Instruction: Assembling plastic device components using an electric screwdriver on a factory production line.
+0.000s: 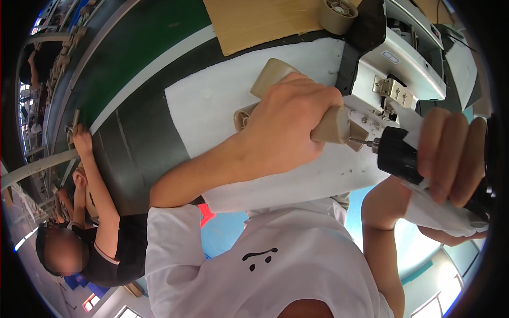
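Note:
My left hand (294, 119) is closed around a beige plastic housing (331, 127), whose end points to the right. Beige plastic also shows beyond the knuckles (273, 76) and beside the wrist (244, 117); I cannot tell whether these are parts of the same piece. My right hand (450, 156) grips a black electric screwdriver (397, 153) with white wrapping around its body. Its thin bit points left and reaches the right end of the beige housing. A white foam sheet (193, 106) lies under the work.
A silver screw feeder (405, 66) with a black side stands at the back right, small screws (374, 125) near its front. Behind the sheet are cardboard (260, 24) and a round beige part (338, 15). A green conveyor belt (154, 42) runs past. At left, a co-worker (114, 233) reaches toward it.

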Available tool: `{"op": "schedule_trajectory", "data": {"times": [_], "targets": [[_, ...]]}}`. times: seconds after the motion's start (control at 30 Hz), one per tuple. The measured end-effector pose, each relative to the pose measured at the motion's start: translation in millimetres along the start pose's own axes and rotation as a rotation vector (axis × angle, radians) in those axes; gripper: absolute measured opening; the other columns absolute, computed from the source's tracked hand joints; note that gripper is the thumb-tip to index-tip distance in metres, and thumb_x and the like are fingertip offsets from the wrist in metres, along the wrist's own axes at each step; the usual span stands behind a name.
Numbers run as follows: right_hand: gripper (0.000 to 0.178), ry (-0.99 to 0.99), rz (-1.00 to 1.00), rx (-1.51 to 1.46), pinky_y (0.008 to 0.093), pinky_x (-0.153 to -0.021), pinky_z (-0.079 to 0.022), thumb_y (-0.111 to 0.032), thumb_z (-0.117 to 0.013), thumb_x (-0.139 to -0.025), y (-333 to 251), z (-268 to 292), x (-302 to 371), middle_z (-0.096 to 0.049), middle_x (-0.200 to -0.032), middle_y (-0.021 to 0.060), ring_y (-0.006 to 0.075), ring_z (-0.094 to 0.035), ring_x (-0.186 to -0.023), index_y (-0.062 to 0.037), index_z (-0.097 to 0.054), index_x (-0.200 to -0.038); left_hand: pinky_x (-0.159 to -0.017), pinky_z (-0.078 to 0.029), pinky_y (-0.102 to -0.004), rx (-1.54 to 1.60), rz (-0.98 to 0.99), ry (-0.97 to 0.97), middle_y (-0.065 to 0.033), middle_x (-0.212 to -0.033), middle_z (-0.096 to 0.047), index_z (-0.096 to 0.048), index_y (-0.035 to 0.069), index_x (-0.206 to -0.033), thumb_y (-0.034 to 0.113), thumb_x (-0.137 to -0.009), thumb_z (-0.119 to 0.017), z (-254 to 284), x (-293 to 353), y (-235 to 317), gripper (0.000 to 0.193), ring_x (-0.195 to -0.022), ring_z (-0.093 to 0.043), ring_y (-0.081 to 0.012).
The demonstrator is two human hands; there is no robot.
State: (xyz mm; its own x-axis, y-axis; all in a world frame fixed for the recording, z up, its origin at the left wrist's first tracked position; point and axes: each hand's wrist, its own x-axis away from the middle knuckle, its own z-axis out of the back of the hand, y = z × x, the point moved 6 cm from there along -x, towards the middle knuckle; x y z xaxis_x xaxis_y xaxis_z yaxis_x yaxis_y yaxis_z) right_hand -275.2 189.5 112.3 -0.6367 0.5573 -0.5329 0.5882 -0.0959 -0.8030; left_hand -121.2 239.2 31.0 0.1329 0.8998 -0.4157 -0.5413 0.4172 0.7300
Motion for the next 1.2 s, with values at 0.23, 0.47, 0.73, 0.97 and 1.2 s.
{"op": "schedule_trajectory", "data": {"times": [0.23, 0.47, 0.73, 0.97, 1.2], "targets": [[0.037, 0.108, 0.065, -0.034, 0.0195, -0.067, -0.045, -0.033, -0.077, -0.082, -4.0, 7.9, 5.8, -0.053, -0.071, -0.0031, 0.0083, -0.051, -0.066, -0.0145, -0.047, -0.093, -0.070, -0.048, -0.0363, -0.001, -0.004, 0.008, -0.0070, -0.078, -0.065, -0.063, 0.008, -0.084, -0.005, -0.057, -0.071, -2.5, -0.9, 1.6, 0.031, -0.071, -0.059, -0.0301], [0.048, 0.202, 0.138, -0.074, 0.0223, -0.063, -0.046, -0.038, -0.073, -0.085, -4.7, 14.1, 9.7, -0.053, -0.070, -0.0013, 0.0096, -0.052, -0.060, -0.0112, -0.041, -0.108, -0.069, -0.047, -0.0364, 0.040, 0.017, -0.002, -0.0067, -0.075, -0.064, -0.064, 0.008, -0.084, -0.004, -0.057, -0.072, 0.4, 1.3, 4.2, 0.030, -0.070, -0.060, -0.0291], [0.062, 0.258, 0.296, -0.137, 0.0255, -0.057, -0.046, -0.044, -0.068, -0.088, -10.2, 21.2, 22.5, -0.052, -0.069, 0.0007, 0.0110, -0.052, -0.054, -0.0075, -0.035, -0.126, -0.072, -0.049, -0.0388, -0.281, 0.079, -0.015, -0.0106, -0.080, -0.066, -0.065, 0.006, -0.087, 0.000, -0.064, -0.069, 34.0, -1.3, -16.1, 0.024, -0.077, -0.062, -0.0330], [0.055, 0.414, 0.176, 0.036, 0.0247, -0.049, -0.042, -0.054, -0.050, -0.094, -34.3, 76.7, 74.3, -0.047, -0.063, 0.0019, 0.0118, -0.045, -0.047, -0.0059, -0.036, -0.116, -0.091, -0.052, -0.0445, -1.144, 0.827, 0.007, -0.0241, -0.106, -0.068, -0.065, -0.001, -0.106, 0.013, -0.066, -0.075, 279.7, 17.4, -251.5, 0.044, -0.105, -0.064, -0.0402], [0.045, 0.548, 0.161, 0.049, 0.0253, -0.041, -0.045, -0.052, -0.050, -0.096, -25.7, 96.2, 85.8, -0.053, -0.057, 0.0074, 0.0157, -0.050, -0.040, -0.0097, -0.036, -0.102, -0.106, -0.041, -0.0445, -0.357, 0.846, -0.184, -0.0246, -0.141, -0.049, -0.042, -0.003, -0.143, 0.061, -0.064, -0.081, 228.7, -132.4, -262.7, 0.108, -0.130, -0.049, -0.0332]]}}
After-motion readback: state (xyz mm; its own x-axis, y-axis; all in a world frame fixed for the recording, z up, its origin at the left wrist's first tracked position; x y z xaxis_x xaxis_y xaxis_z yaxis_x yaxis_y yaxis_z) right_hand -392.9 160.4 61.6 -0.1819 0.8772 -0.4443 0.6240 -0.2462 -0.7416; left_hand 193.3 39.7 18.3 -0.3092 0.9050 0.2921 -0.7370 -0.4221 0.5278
